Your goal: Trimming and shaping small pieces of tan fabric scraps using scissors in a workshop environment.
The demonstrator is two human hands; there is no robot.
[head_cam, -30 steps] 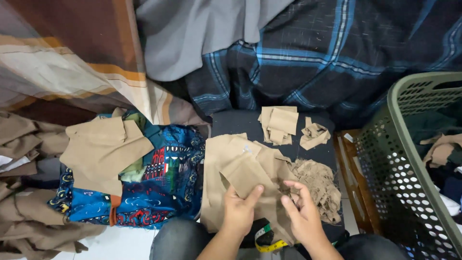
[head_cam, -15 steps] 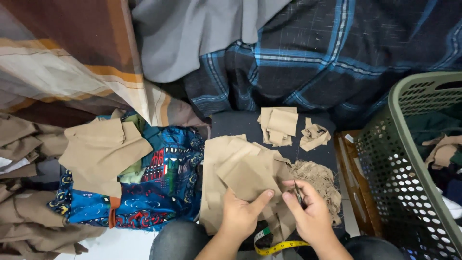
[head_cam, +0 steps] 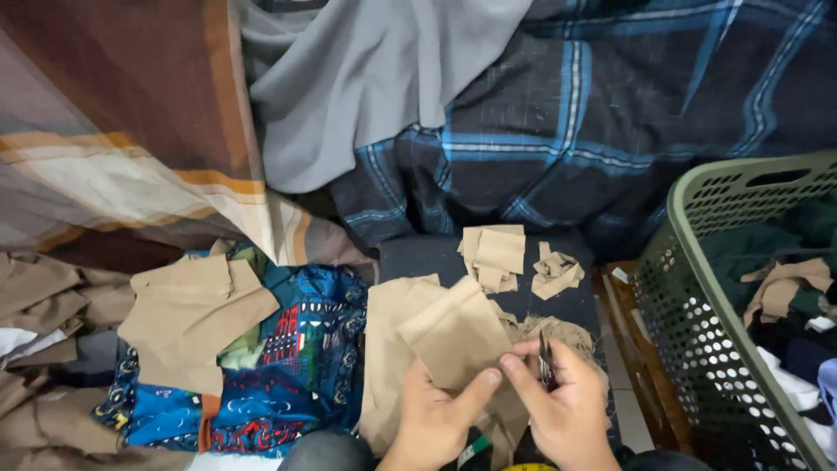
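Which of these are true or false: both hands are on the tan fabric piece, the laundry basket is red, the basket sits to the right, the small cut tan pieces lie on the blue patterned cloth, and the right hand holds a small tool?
1. Both hands touch the tan cut fabric piece. True: the left hand and right hand pinch its lower edge.
2. The perforated plastic laundry basket is red. False: it is green.
3. The basket sits to the right. True.
4. The small stack of tan cut pieces lies on the blue patterned cloth. False: it lies on a dark surface beyond the hands.
5. The right hand holds a small dark metal tool. True, though its kind is unclear.
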